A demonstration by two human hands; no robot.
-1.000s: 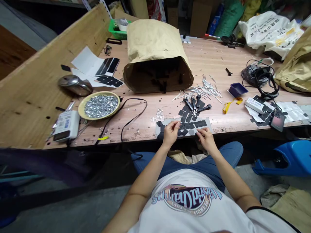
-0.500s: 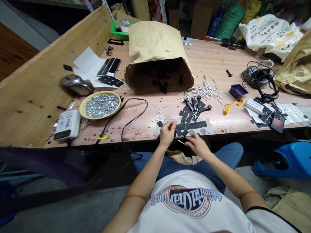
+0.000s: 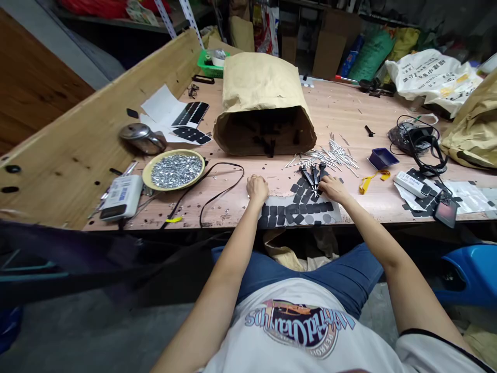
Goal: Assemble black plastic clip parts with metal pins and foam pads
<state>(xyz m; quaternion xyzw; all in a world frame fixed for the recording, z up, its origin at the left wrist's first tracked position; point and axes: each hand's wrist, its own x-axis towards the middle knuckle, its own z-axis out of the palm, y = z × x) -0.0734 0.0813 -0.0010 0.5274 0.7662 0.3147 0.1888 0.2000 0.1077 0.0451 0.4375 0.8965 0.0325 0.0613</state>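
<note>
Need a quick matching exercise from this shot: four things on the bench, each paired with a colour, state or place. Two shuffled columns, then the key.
1. Paper sack
2. Shallow dish
3. Small tray
4. Left hand

A. Dark blue
B. Lying on its side, mouth toward the person
C. Heaped with silver bits
D. Over the tabletop, beside the grey sheet

Pairs: 1-B, 2-C, 3-A, 4-D

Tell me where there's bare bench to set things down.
Bare wood shows behind the metal pins, between the paper sack and the small blue tray. A narrower strip lies between the black cable and the left hand. Crowded: around the right hand, among black pads and tools.
</note>
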